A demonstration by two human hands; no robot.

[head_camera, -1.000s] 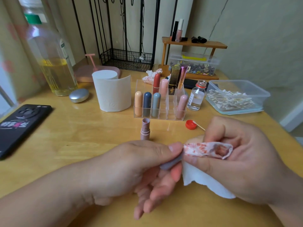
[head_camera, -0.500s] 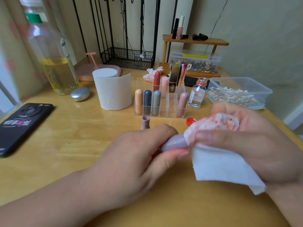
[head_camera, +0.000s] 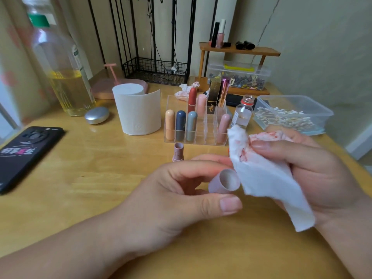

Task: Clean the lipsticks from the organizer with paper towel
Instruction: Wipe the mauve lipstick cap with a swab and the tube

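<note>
Left hand (head_camera: 177,198) pinches a lilac plastic lipstick cap (head_camera: 225,181); right hand (head_camera: 314,168) grips a red-stained white paper towel (head_camera: 261,174). The lipsticks (head_camera: 180,125) in the clear acrylic organizer (head_camera: 209,141) seemingly await cleaning.

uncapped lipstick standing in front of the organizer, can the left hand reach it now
Probably yes: the uncapped lipstick stands just beyond the left hand, nothing between, though that hand grips the cap.

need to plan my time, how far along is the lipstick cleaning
Done: red smears on the paper towel show wiping has happened. In hand: the left hand pinches a lilac cap, the right hand grips the towel. Left: the uncapped lipstick base stands on the table; lipsticks in the organizer may need wiping.
</note>
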